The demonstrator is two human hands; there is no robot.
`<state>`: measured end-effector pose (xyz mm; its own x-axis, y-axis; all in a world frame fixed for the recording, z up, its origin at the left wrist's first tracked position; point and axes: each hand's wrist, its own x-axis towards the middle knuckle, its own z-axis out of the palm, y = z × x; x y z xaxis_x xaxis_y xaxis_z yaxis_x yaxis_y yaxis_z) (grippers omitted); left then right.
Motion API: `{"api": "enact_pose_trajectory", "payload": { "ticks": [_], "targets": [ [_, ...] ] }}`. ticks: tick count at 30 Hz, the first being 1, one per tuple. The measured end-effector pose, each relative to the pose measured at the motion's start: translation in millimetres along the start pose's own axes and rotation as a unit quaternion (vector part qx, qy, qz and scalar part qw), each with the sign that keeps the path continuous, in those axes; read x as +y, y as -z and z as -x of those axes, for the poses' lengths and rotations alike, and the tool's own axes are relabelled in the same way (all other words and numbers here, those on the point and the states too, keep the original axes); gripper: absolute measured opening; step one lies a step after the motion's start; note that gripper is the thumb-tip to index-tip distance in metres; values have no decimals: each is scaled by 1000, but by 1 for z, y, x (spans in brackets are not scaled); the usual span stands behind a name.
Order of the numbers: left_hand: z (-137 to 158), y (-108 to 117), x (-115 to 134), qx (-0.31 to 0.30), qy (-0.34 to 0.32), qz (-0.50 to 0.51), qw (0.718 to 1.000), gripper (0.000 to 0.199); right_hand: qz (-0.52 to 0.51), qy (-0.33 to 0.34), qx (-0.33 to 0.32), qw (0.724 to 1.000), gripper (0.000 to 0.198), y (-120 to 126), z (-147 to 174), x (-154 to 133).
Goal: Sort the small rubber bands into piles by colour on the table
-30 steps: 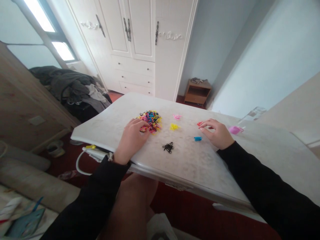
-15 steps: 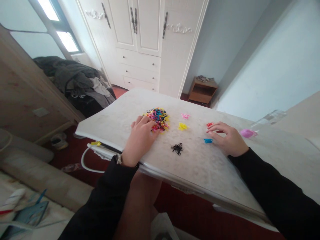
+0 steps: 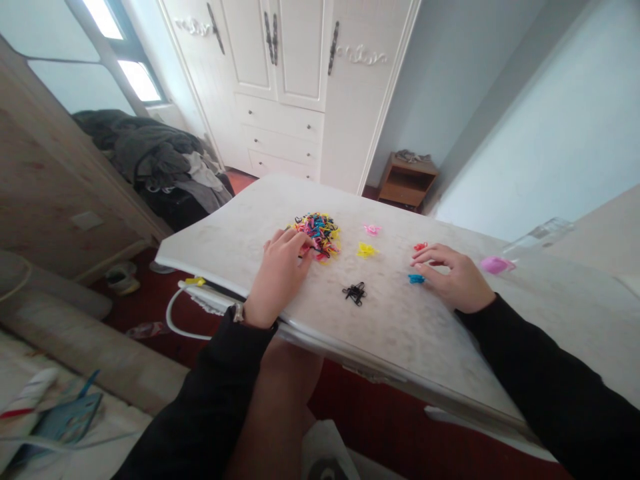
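Left hand (image 3: 283, 275) bends over the near-left edge of a mixed pile of small looped bands (image 3: 324, 233) on the worktop (image 3: 385, 333), and what has just changed shows best there: a dark strand (image 3: 321, 252) is now visible beside its thumb and forefinger, where half a second ago mostly pink and red pieces showed. Whether that strand is pinched or merely lies against the pile, I cannot tell, as the hand covers the spot. Right hand (image 3: 457, 277) has hardly shifted over that half second; its fingers are loosely curved and nothing can be seen between them, the tips just beside the red group (image 3: 420, 247) and the thumb near the blue group (image 3: 415, 279). To the left of it, the pink group (image 3: 372, 231) lies far, the yellow group (image 3: 367, 250) a little nearer, and the black group (image 3: 355, 293) nearest, all well apart from the pile. None of these groups has visibly grown or moved on the worktop, so the change appears to concern only the work at the pile, with the separate colours left as they were. Farther right, beyond the right hand, lies a lilac object (image 3: 495, 265) beside a clear container (image 3: 543, 235).
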<state>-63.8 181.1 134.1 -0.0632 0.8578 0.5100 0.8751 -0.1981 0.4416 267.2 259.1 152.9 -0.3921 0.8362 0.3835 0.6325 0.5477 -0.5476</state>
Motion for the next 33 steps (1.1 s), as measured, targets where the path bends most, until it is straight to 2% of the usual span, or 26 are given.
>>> {"api": "enact_pose_trajectory", "payload": {
  "ticks": [8,20,33],
  "targets": [
    [-1,1,1,-7,19,4,1000,10,2,16,-1,1000,20,-2,1,0],
    [0,3,2,8,18,24,1000,9,-3,20,-10,1000,21,-2,2,-2],
    [0,-1,-4,-6,19,21,1000,7,-4,32,-20,999,20,-4,3,-2]
  ]
}}
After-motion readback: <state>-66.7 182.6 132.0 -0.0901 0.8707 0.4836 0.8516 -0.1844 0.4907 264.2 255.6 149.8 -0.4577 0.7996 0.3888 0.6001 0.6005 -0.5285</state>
